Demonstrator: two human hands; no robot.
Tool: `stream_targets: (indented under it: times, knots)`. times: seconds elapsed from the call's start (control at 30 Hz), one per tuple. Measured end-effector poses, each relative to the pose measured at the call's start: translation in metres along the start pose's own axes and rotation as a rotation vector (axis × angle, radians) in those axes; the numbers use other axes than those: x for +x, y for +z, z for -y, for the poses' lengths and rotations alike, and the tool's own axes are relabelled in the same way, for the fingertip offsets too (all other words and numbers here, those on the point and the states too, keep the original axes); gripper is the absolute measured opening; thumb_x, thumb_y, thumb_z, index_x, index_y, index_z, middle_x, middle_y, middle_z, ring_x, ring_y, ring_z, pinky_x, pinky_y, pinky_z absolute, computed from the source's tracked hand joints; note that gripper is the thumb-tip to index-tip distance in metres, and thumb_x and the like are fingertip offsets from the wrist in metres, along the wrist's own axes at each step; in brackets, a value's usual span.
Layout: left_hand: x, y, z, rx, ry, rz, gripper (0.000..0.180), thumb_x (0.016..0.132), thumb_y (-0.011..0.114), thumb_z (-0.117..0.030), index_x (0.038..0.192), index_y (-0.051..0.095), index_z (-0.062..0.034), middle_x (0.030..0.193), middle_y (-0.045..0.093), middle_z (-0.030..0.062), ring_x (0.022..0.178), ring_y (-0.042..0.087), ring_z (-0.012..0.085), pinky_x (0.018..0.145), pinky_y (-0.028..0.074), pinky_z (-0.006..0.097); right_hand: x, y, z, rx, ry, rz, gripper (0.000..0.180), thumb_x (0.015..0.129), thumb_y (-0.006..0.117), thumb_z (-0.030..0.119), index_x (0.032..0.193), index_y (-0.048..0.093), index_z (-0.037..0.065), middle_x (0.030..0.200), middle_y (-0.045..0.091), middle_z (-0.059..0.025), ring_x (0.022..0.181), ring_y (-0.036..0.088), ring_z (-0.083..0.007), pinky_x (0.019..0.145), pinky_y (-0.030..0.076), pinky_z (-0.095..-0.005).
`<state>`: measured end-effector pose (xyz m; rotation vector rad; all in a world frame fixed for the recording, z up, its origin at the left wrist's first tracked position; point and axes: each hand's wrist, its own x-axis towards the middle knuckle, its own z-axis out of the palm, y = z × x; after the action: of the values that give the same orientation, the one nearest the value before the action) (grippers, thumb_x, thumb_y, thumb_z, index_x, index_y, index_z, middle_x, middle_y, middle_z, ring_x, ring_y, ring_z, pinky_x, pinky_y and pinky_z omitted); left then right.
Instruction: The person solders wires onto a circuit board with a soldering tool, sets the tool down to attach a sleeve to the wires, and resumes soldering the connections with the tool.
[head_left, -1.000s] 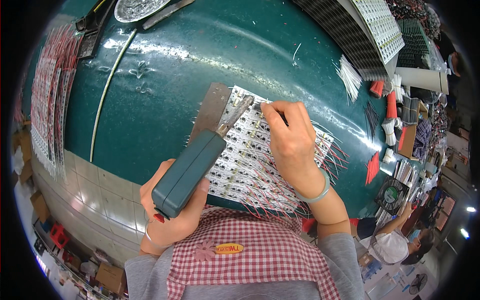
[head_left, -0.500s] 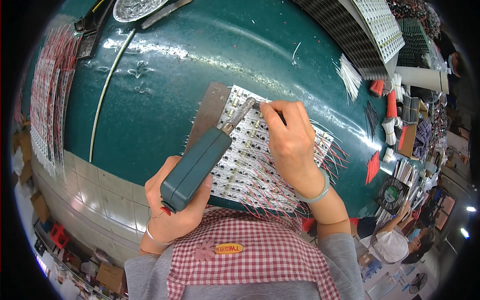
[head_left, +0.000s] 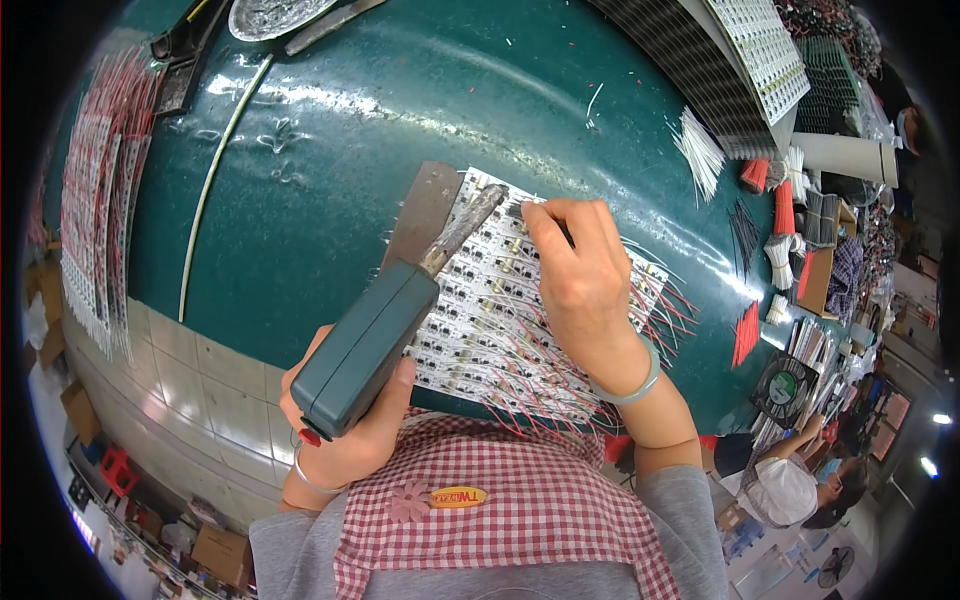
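Observation:
My left hand (head_left: 352,430) wraps round the green body of a soldering gun (head_left: 368,345). Its thick, worn metal tip (head_left: 466,228) points up and right above a white circuit board panel (head_left: 455,345). Rows of small parts cover the panel, with red and white wires trailing off its lower right. Over the panel's upper right, my right hand (head_left: 585,270) is closed, thumb and forefinger pinching a thin dark piece (head_left: 515,211); whether it is wire or a tool I cannot tell. A flat brown metal plate (head_left: 424,212) lies along the panel's left edge.
Wired strips (head_left: 105,190) lie far left, beside a pale cord (head_left: 222,150). A metal dish (head_left: 275,15) stands at the back. Loose white wires (head_left: 697,155), black wires (head_left: 742,235) and red wires (head_left: 745,335) lie to the right. Another person (head_left: 790,490) sits at lower right.
The soldering gun and my left hand have moved down and left. Its tip has drawn away from the dark piece in my right hand, which has barely moved.

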<state>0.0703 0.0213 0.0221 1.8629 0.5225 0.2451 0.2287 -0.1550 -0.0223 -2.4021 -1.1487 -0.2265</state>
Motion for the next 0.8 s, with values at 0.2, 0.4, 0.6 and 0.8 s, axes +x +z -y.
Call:
stream_targets:
  times: [0.2,0.4,0.6,0.8]
  knots:
    - [-0.0015,-0.0029,0.0008,0.02,0.042,0.005,0.024,0.078,0.074,-0.001,0.101,0.07,0.0065,0.089,0.069,0.0122,0.069,0.065,0.0146,0.059,0.05,0.026,0.0005,-0.0033,0.0002,-0.005,-0.056,-0.068,0.036,0.068,0.063,-0.006,0.104,0.063,-0.006,0.096,0.058,-0.0134,0.085,0.055,-0.0275,0.065,0.05,-0.0349]
    - [-0.0031,-0.0033,-0.0017,0.053,0.034,0.023,0.024,0.078,0.073,0.001,0.101,0.069,0.0074,0.088,0.068,0.0116,0.069,0.064,0.013,0.06,0.049,0.025,-0.0063,-0.0026,0.0061,0.057,-0.039,-0.043,0.037,0.067,0.064,-0.006,0.104,0.063,-0.007,0.094,0.058,-0.0135,0.083,0.055,-0.0273,0.065,0.049,-0.0345]
    - [-0.0035,-0.0035,0.0014,0.07,0.071,0.041,0.023,0.077,0.072,0.002,0.099,0.067,0.007,0.085,0.067,0.0108,0.067,0.062,0.0121,0.06,0.048,0.025,-0.0075,-0.0011,0.0069,0.064,-0.028,-0.019,0.037,0.067,0.063,-0.008,0.104,0.064,-0.007,0.093,0.057,-0.0134,0.083,0.055,-0.0273,0.064,0.049,-0.0351]
    - [-0.0036,-0.0043,0.0,0.062,0.024,0.07,0.021,0.077,0.072,0.003,0.096,0.066,0.0061,0.082,0.065,0.0094,0.065,0.06,0.0118,0.059,0.047,0.025,-0.0074,-0.0006,0.007,0.045,-0.036,-0.026,0.038,0.066,0.062,-0.008,0.104,0.064,-0.007,0.093,0.057,-0.0135,0.083,0.055,-0.0276,0.064,0.049,-0.0355]
